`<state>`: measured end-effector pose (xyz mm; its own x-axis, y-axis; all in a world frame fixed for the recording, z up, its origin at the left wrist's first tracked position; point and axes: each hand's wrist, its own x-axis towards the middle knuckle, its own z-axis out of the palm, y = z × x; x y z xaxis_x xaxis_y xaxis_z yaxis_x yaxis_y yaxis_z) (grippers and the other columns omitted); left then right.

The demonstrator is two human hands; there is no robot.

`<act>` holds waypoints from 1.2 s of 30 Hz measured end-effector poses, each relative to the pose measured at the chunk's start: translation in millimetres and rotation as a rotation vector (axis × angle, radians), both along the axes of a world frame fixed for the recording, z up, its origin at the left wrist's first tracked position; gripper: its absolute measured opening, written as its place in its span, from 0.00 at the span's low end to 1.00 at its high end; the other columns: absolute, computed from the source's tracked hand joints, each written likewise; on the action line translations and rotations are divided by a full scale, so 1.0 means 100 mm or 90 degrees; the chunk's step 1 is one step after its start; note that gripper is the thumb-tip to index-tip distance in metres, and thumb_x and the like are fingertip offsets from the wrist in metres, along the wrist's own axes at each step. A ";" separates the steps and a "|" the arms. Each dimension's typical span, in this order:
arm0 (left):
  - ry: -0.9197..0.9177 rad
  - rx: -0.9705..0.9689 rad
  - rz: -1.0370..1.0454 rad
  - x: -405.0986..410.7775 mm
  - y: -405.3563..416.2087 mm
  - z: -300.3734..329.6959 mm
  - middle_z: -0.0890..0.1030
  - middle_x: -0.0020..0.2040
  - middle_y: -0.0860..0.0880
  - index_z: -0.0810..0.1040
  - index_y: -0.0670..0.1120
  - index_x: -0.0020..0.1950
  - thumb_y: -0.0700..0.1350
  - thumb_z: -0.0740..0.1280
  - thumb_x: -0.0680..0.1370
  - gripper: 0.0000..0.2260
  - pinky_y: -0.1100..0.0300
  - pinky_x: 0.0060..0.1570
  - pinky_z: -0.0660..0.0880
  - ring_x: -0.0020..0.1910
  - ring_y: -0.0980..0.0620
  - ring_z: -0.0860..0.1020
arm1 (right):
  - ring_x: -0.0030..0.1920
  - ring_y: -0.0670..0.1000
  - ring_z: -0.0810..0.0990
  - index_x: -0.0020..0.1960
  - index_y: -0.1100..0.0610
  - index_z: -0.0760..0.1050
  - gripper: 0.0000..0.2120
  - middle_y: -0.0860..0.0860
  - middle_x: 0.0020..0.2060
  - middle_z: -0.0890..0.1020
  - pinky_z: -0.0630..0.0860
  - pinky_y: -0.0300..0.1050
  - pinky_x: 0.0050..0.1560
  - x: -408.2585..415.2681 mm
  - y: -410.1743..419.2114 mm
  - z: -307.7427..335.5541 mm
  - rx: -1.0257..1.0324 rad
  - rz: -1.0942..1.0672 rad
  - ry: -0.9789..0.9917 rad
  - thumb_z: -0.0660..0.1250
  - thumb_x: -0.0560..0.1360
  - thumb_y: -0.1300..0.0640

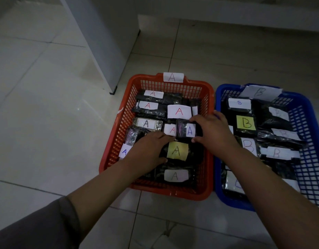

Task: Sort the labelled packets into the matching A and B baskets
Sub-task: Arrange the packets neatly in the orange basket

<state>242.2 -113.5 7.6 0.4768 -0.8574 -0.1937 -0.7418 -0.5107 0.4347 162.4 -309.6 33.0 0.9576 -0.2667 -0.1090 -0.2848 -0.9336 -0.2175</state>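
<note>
Two baskets stand side by side on the tiled floor, and I go through them from the left. My left hand lies in the red basket, its fingers nearly straight and pressed flat on the dark packets; it grips nothing, it only keeps the pile down beside the packet with the yellow A label. On the far rim of this basket a white paper shows a red letter A, and every label I can read inside is also A, in red, blue or black pen; one blue A sits against the left wall. In the middle, my right hand pinches a dark packet with a blue A between thumb and fingers, just above the other packets in the red basket, so this packet is already over its right place. I judge that I am in the step of laying it down. The next move asks me to lower it into a free gap, open the fingers, and take care not to push the neighbours out of order. To the right, the blue basket touches the red one; its rim paper reads B, and the packets inside show B too, one of them on a yellow label, the others faint or partly hidden under my arm.
</note>
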 end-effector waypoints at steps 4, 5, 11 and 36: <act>0.002 0.005 0.000 -0.04 0.09 0.04 0.60 0.74 0.51 0.58 0.51 0.75 0.53 0.74 0.68 0.39 0.60 0.70 0.52 0.73 0.52 0.57 | 0.65 0.52 0.67 0.65 0.49 0.68 0.29 0.52 0.59 0.77 0.41 0.43 0.70 -0.02 0.00 0.01 -0.021 0.020 0.003 0.73 0.67 0.48; -0.004 0.006 0.028 -0.03 0.14 0.08 0.60 0.73 0.51 0.58 0.50 0.74 0.54 0.75 0.67 0.40 0.61 0.70 0.50 0.72 0.52 0.57 | 0.65 0.51 0.68 0.65 0.49 0.68 0.29 0.52 0.59 0.77 0.41 0.43 0.70 -0.02 0.00 0.01 -0.022 0.021 0.000 0.73 0.67 0.48; -0.012 -0.144 0.218 0.36 0.51 0.35 0.70 0.62 0.51 0.71 0.49 0.65 0.44 0.73 0.71 0.23 0.59 0.62 0.64 0.61 0.54 0.67 | 0.62 0.52 0.69 0.64 0.50 0.69 0.28 0.52 0.55 0.78 0.43 0.42 0.68 -0.04 -0.01 -0.06 -0.014 0.012 -0.024 0.74 0.67 0.49; -0.069 0.236 0.101 0.70 0.55 0.35 0.63 0.74 0.55 0.69 0.66 0.66 0.58 0.71 0.69 0.26 0.38 0.68 0.34 0.76 0.48 0.48 | 0.68 0.50 0.62 0.70 0.45 0.61 0.34 0.46 0.66 0.72 0.42 0.58 0.69 -0.03 0.11 0.02 0.010 0.014 0.114 0.68 0.68 0.39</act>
<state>312.3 -58.6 42.8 0.6322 -0.6532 -0.4167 -0.6724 -0.7298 0.1239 159.1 -298.8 35.4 0.9279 -0.2431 -0.2827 -0.3003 -0.9367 -0.1802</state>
